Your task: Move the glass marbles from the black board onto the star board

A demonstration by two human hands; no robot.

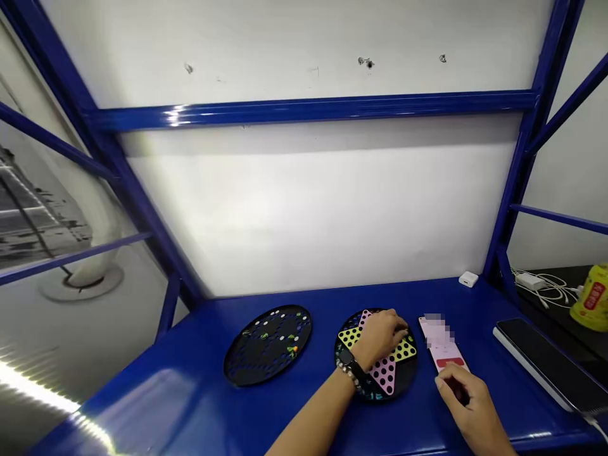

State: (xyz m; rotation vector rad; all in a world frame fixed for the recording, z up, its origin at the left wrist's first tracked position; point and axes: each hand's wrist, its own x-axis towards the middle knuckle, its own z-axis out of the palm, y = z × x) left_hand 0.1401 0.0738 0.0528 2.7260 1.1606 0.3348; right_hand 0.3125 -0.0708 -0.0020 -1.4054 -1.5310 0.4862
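My left hand, with a dark watch and a beaded bracelet at the wrist, lies over a round black game board bearing a pink and yellow-green star with black holes. Its fingers bend down at the star's upper right; whatever they hold is hidden. At the lower end of a phone with a lit pink screen is my right hand. The thumb and curled fingers come together there, and I cannot make out anything between them. Left of the board lies a second black round tray with small white, green and orange pieces.
Everything stands on a blue tabletop inside a blue metal frame against a white panel. A dark-screened device lies at right, a small white box at the back. Beyond the frame are white cables and a yellow container.
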